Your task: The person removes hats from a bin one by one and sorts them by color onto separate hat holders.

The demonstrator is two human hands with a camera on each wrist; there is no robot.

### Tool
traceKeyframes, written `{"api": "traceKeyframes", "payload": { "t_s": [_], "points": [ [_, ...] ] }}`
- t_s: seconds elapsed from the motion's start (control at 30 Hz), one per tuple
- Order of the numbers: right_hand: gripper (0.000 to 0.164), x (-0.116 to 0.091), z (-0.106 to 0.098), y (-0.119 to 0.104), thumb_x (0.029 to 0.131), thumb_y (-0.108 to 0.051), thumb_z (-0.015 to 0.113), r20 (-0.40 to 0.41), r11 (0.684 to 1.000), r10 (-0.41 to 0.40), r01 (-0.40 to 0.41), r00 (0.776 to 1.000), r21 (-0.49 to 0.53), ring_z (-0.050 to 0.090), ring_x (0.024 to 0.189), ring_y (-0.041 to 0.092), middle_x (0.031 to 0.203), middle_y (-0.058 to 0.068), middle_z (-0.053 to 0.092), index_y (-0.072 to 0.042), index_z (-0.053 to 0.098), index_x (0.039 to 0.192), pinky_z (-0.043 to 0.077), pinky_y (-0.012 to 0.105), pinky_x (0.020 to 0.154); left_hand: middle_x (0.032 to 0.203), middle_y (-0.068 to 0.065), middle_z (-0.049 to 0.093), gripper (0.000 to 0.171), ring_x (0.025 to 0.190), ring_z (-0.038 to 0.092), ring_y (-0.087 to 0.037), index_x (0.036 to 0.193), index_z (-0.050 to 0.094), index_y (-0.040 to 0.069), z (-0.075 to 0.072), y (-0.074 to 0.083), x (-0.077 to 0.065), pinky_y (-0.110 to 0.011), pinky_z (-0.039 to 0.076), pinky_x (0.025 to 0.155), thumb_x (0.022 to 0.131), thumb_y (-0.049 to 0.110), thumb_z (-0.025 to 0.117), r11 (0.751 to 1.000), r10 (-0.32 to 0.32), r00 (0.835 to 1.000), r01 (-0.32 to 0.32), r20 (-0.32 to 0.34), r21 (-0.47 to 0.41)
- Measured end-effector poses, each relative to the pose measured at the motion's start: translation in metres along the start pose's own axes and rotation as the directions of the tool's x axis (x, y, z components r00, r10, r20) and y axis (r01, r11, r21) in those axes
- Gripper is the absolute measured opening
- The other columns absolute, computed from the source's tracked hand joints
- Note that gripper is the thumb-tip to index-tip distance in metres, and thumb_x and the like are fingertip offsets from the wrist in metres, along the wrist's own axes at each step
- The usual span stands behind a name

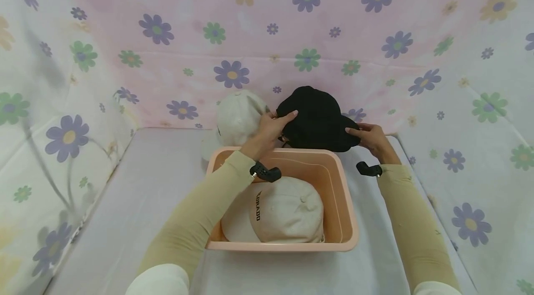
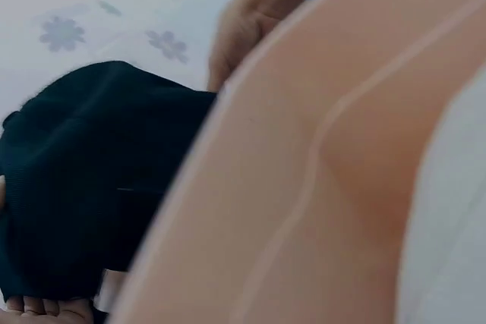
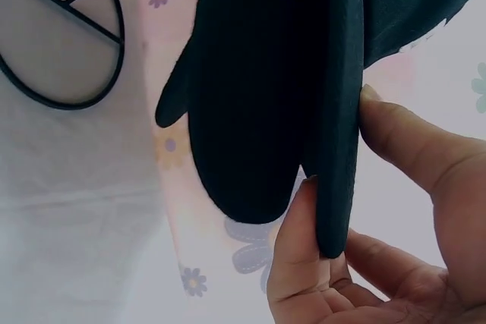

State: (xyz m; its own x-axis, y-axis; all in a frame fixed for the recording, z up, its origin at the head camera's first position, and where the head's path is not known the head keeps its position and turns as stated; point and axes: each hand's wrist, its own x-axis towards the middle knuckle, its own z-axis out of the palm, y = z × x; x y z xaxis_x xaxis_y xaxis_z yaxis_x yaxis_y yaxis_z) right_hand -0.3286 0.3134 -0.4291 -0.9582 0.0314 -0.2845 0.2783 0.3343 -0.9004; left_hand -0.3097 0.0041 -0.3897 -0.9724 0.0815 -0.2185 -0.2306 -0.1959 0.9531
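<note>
- Black baseball cap is held up near the counter's far edge, beyond the peach tub.
- Left hand pinches its crown edge, right hand its brim, fingers nearly closed; opposite grips likely steady it.
- Cream cap lies within the tub's walls.

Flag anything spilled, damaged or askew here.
Nothing stands out: the cream baseball cap sits crown up in the peach plastic bin, the left hand and right hand hold the black brimmed cap, and no damage shows.

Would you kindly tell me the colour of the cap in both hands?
The cap is black, best seen in the head view.
</note>
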Motion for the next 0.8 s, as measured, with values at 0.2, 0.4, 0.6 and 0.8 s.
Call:
{"api": "traceKeyframes", "payload": {
  "t_s": [0.2, 0.4, 0.6, 0.8],
  "points": [
    [0.083, 0.002, 0.002, 0.004, 0.099, -0.034, 0.066, 0.017, 0.999, 0.016, -0.016, 1.000, -0.035, 0.062, 0.106, 0.016, 0.155, 0.030, 0.037, 0.005, 0.023, 0.159, 0.055, 0.020, 0.092, 0.147, -0.015, 0.049, 0.049, 0.136, 0.050, -0.027, 0.124, 0.059, -0.002, 0.004, -0.009, 0.001, -0.040, 0.041, 0.115, 0.091, 0.028, 0.079, 0.999, 0.046, 0.998, -0.045, -0.039, 0.030],
    [0.082, 0.006, 0.005, 0.008, 0.099, -0.034, 0.067, 0.022, 0.998, 0.038, -0.036, 0.999, -0.055, 0.058, 0.120, 0.027, 0.154, 0.029, 0.041, 0.004, 0.025, 0.158, 0.046, 0.039, 0.110, 0.159, -0.016, 0.037, 0.077, 0.147, 0.039, -0.030, 0.147, 0.042, -0.003, 0.004, -0.010, -0.002, -0.042, 0.036, 0.120, 0.091, 0.035, 0.078, 0.998, 0.009, 0.999, -0.006, -0.044, 0.070],
    [0.082, 0.005, 0.006, 0.009, 0.099, -0.035, 0.067, 0.032, 0.999, 0.039, -0.037, 0.999, -0.037, 0.062, 0.101, 0.012, 0.154, 0.029, 0.040, 0.005, 0.026, 0.158, 0.053, 0.027, 0.100, 0.162, -0.018, 0.033, 0.089, 0.149, 0.035, -0.031, 0.154, 0.033, -0.004, 0.003, -0.009, -0.005, -0.042, 0.035, 0.120, 0.091, 0.043, 0.076, 0.987, -0.013, 0.998, 0.022, -0.057, 0.158],
    [0.082, 0.004, 0.008, 0.011, 0.100, -0.034, 0.066, 0.046, 0.999, 0.046, -0.046, 0.998, -0.008, 0.063, 0.090, 0.004, 0.154, 0.031, 0.038, 0.004, 0.024, 0.159, 0.052, 0.027, 0.101, 0.162, -0.017, 0.032, 0.091, 0.149, 0.035, -0.030, 0.155, 0.031, -0.002, 0.003, -0.011, -0.005, -0.042, 0.034, 0.121, 0.091, 0.046, 0.075, 0.980, -0.009, 0.998, 0.021, -0.062, 0.196]
  ]
}}
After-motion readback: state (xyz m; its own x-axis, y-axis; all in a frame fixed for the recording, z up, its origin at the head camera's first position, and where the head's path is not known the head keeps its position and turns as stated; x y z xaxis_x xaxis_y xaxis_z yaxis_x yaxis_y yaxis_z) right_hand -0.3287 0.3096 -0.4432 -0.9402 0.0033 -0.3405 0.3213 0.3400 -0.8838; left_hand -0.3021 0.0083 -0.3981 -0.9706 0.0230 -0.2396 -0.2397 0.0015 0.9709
